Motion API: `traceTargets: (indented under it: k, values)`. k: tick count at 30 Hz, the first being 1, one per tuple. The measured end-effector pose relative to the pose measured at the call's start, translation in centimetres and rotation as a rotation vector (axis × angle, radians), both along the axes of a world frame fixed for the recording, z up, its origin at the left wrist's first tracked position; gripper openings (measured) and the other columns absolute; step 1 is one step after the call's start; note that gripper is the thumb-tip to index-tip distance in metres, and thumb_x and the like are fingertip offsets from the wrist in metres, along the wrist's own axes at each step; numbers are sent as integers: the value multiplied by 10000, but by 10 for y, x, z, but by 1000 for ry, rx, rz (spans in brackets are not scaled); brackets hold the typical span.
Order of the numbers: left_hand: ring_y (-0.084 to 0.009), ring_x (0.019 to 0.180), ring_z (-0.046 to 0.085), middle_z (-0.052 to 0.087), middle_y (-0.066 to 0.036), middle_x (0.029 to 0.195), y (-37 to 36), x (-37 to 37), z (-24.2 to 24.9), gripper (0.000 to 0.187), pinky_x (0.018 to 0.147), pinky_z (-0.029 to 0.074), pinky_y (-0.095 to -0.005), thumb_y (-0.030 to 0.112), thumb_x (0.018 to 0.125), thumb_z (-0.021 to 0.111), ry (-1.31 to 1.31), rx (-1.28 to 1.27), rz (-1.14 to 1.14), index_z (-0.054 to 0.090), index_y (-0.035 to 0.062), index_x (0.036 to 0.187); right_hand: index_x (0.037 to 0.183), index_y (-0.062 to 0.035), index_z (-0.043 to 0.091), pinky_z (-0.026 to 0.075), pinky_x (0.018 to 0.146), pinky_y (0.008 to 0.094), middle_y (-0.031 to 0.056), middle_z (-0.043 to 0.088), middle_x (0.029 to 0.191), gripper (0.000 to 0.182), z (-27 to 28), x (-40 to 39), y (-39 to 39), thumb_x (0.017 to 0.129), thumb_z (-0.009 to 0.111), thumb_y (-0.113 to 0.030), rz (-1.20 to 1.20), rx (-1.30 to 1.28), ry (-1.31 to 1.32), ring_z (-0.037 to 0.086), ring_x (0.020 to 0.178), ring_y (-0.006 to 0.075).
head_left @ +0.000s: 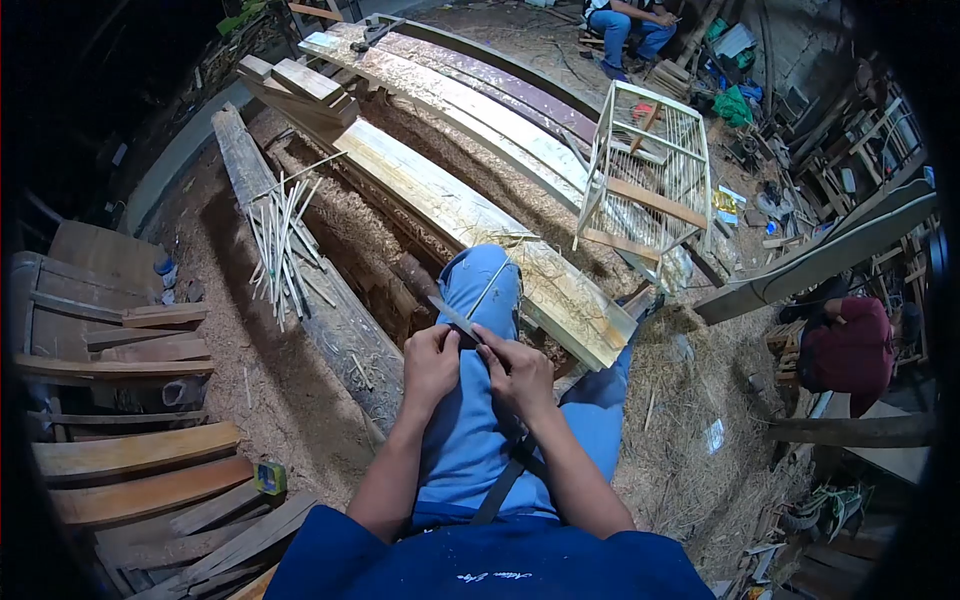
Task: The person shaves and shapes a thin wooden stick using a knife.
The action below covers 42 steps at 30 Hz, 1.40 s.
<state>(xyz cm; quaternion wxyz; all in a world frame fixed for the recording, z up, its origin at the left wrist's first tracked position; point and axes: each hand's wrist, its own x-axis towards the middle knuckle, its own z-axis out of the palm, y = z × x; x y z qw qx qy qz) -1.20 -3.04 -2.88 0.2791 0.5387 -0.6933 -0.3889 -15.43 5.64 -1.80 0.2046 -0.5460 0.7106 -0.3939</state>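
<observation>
My left hand is closed above my raised knee, its fingers around the near end of a thin wooden stick. My right hand is close beside it, fingers closed on the near end of a knife. The blade slants away to the far left, toward a brown part that looks like wood. Stick and blade cross just beyond my fingers; the exact grip is partly hidden. To the left, a bundle of thin pale sticks lies on a weathered plank.
A thick pale beam with straw-like shavings runs beyond my knee. A slatted wooden frame stands behind it. Curved boards and a yellow tape measure lie at left. Two other people sit at the right, one in a dark red shirt.
</observation>
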Motion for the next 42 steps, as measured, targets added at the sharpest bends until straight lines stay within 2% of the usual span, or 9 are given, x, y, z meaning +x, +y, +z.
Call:
traceTargets:
  k: [2,7,14,18,21,24,26,36,42]
  values:
    - [-226,614,678,627,-238,690,2,-2,11,191,582,474,-404,88,929,603,-20,15,-8,655,-83,863,1261,-254,708,553,670,404,153,733,912,330,-4,-1,-1,934,683,-217,5,-5,-6,711,769,330]
    - [-166,642,664,707,-164,742,12,2,4,204,606,486,-352,111,964,594,242,54,5,709,-49,911,1299,-333,672,528,624,459,119,687,792,354,-19,0,-4,948,658,-291,-49,-18,95,682,705,337]
    - [-74,652,600,698,-74,726,39,37,26,264,594,454,-291,174,1006,568,27,201,-11,726,-18,919,1313,-325,662,525,628,475,134,690,809,373,-23,-10,-9,944,659,-275,-84,-10,80,680,714,357]
    - [-87,612,578,676,-63,688,45,27,15,202,573,440,-320,147,990,604,193,118,131,712,-14,933,1314,-320,662,522,620,478,130,685,798,371,-22,-4,-10,945,659,-282,-117,-52,65,678,712,359]
    - [-104,589,566,654,-76,664,36,18,8,181,553,429,-329,142,975,629,265,40,99,692,-22,932,1263,-234,703,520,621,421,138,697,811,327,-8,-4,-5,938,676,-199,-90,-45,69,687,708,326]
    - [-124,572,572,638,-105,648,21,9,11,196,539,426,-340,152,965,638,123,108,82,672,-30,900,1263,-231,703,524,627,423,143,700,816,331,-4,-2,2,934,679,-196,16,-24,72,688,714,332]
    - [-134,545,550,598,-120,616,18,3,17,204,529,416,-351,151,955,644,73,118,67,652,-35,874,1307,-356,660,522,588,449,95,661,752,360,-11,2,4,949,655,-312,-2,-51,55,678,682,311]
    - [-89,595,538,615,-40,627,39,32,12,205,551,421,-323,142,985,631,160,155,47,651,-35,883,1322,-341,653,501,574,464,95,638,738,384,-20,3,-3,941,663,-297,-76,-63,129,659,663,327]
    - [-9,550,449,531,61,626,82,100,23,196,492,331,-218,145,1022,594,287,433,37,658,-11,923,1314,-332,660,504,580,466,94,631,727,377,-24,1,-7,940,663,-291,-78,-61,139,655,654,327]
